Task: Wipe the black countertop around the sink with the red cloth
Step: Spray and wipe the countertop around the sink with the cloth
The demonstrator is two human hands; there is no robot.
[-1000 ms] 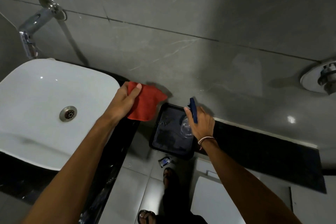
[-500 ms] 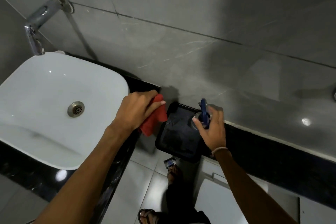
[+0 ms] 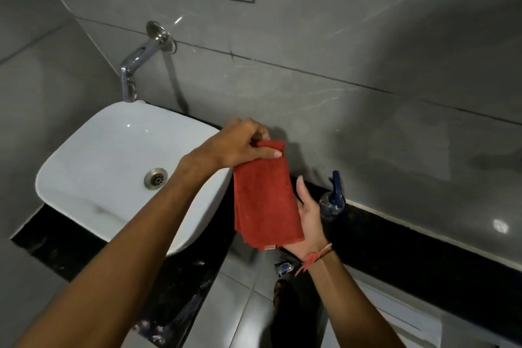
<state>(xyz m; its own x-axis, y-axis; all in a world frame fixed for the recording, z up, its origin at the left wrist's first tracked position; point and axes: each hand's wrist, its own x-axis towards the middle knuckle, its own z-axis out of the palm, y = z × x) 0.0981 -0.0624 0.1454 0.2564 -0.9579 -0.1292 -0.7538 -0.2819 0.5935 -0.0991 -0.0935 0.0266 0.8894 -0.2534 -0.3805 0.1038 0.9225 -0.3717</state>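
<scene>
Head cam is all I've got, so going big to small. Grey tiled wall [image 3: 353, 45] fills most of the view, with a mirror edge up top. Black countertop [image 3: 423, 246] runs along its base, and the white sink [image 3: 113, 155] sits on it at left under a chrome tap [image 3: 135, 65]. Red cloth [image 3: 265, 195] is up off the counter, hanging folded lengthwise just right of the sink. My left hand [image 3: 240, 144] pinches its top edge between thumb and fingers. My right hand [image 3: 308, 217] is flat and spread, palm against the cloth's lower right side, thread bracelet [image 3: 316, 257] on that wrist. Clear bottle with a blue pump [image 3: 333, 198] stands on the counter just behind that hand.
</scene>
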